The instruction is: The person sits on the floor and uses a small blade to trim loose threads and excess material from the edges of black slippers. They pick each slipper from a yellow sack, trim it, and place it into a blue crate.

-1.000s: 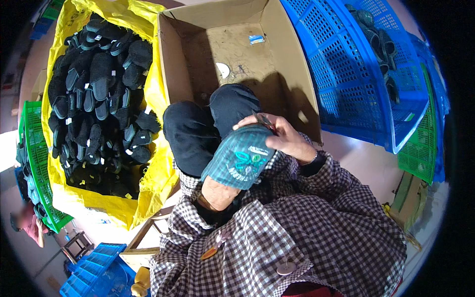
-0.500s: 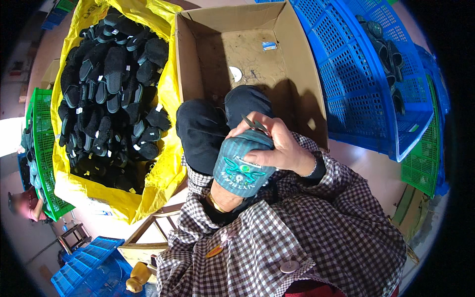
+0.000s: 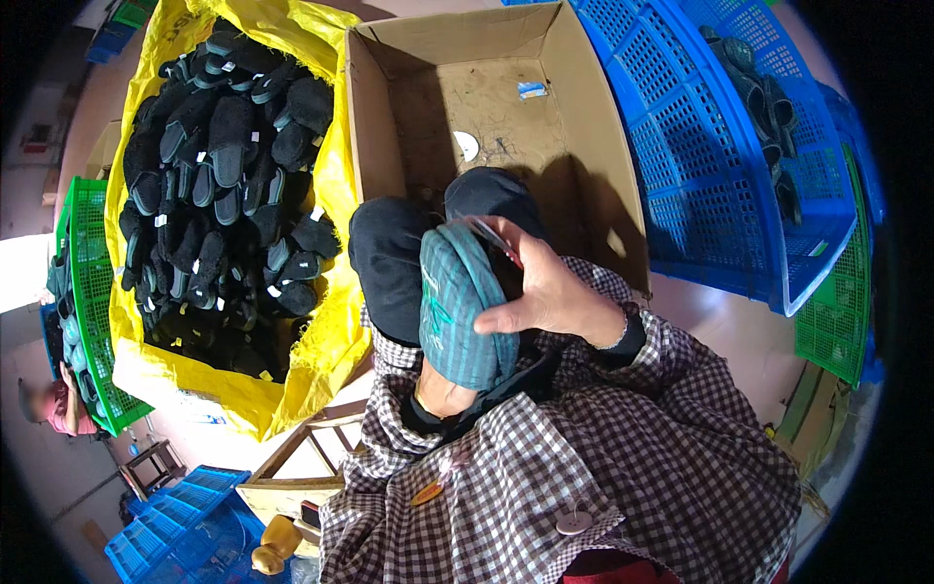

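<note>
A teal slipper with dark stripes and an embroidered motif is over my left hand, above my lap. Only the back of that hand and the wrist show, because the fingers are inside the slipper. My right hand comes in from the right, with its thumb against the slipper's side. Its curled fingers hold small dark thread snips by the slipper's far edge. The fingers partly cover the snips, and their tips are hard to make out.
Beyond my knees stands an open cardboard box with small scraps inside. A yellow sack full of black fuzzy slippers is on the left. Blue crates rise at right, and a wooden frame sits low left.
The slipper has turned on my left hand, so its embroidery now faces left and its striped side shows. The snips have tilted, and their blades are less visible than before.
</note>
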{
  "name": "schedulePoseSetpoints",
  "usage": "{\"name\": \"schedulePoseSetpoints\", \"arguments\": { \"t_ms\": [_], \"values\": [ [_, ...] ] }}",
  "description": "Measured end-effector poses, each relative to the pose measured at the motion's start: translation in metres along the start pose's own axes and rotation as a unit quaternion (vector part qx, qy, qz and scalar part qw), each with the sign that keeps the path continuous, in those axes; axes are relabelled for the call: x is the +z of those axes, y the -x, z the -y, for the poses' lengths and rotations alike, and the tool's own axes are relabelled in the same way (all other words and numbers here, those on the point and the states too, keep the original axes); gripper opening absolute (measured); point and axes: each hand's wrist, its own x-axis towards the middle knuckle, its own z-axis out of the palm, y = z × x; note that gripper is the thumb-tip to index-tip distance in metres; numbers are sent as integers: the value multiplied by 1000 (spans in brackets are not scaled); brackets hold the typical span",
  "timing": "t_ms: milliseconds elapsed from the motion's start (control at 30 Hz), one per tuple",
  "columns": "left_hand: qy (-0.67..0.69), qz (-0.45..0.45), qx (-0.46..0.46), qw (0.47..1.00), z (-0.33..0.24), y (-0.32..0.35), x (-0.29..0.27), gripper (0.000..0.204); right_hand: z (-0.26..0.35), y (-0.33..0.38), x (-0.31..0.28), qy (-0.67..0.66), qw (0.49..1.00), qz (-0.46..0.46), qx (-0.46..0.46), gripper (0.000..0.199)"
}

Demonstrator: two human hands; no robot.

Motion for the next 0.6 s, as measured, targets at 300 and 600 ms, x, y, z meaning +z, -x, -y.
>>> {"name": "schedulePoseSetpoints", "arguments": {
  "t_ms": [300,600],
  "values": [
    [460,-62,-173,869,21,1,-9,48,10,-9,-3,-121,985,-67,104,58],
    [571,-78,-138,806,29,-13,-19,42,0,-13,-15,-131,963,-182,148,47]
  ]
}}
